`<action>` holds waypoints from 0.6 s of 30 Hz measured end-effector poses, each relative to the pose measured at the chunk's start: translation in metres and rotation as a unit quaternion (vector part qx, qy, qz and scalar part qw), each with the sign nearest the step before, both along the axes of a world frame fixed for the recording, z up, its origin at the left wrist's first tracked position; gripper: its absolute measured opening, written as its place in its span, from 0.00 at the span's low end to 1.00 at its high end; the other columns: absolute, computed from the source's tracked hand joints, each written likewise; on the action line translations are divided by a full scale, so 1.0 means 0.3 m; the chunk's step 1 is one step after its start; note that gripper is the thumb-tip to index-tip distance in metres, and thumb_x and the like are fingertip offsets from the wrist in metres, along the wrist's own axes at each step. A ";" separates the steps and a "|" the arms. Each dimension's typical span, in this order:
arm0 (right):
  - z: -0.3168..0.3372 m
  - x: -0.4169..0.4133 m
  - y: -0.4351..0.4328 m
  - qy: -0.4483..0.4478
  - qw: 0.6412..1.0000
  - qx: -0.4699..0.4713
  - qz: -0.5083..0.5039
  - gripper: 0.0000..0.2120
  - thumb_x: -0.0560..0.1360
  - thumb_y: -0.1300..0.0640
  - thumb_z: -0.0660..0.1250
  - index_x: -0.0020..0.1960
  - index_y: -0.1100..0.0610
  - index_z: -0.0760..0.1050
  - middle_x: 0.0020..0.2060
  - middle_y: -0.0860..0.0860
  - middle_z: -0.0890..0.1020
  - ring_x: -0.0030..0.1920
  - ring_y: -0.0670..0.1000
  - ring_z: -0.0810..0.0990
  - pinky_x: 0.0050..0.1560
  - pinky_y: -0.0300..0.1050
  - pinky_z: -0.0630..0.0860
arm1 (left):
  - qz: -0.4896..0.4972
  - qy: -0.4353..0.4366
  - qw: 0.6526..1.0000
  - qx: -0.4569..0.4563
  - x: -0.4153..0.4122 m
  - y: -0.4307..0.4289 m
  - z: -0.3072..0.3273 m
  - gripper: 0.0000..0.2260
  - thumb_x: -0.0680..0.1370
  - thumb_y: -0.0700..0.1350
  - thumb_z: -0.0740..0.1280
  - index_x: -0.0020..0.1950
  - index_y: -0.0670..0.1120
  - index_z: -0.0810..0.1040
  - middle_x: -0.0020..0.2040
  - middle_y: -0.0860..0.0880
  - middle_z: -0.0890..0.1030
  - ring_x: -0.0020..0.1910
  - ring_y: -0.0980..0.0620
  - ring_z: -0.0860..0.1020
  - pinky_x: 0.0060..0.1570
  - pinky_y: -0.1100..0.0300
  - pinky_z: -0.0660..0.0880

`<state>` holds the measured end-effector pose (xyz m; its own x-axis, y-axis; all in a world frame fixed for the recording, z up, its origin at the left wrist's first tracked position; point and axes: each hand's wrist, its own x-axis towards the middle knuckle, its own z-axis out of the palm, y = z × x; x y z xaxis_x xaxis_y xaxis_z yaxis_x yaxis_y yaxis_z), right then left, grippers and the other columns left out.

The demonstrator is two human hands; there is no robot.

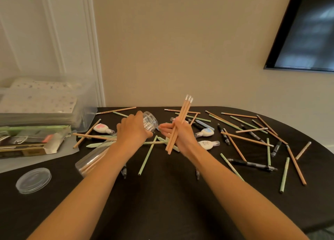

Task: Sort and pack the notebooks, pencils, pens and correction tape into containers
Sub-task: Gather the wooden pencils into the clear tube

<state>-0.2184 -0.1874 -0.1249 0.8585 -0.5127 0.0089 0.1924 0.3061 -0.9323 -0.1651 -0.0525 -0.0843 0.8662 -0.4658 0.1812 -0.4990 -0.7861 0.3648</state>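
Bare forearms cross a black table (162, 207). The left hand (133, 132) grips a clear cylindrical plastic jar (149, 121) near its mouth. The right hand (179, 134) clasps a bundle of natural-wood pencils (181, 119), erasers up. A round clear lid (33, 180) lies at 8 o'clock. White correction-tape dispensers (207, 144) lie near both hands, their printing too blurred to read.

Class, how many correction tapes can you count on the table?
3. Pink-labelled correction tape left of the left hand; blue-labelled one right of the right hand; plain white one nearer the camera. The hands may hide others.
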 end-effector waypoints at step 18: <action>0.163 -0.011 0.009 -0.045 0.997 0.061 0.033 0.06 0.80 0.67 0.54 0.52 0.62 0.70 0.60 0.64 0.76 0.63 0.56 0.74 0.63 0.47 0.69 | -0.128 0.082 0.986 -0.070 -0.091 -0.050 0.039 0.31 0.69 0.47 0.75 0.69 0.48 0.68 0.61 0.48 0.75 0.56 0.49 0.75 0.53 0.57 0.70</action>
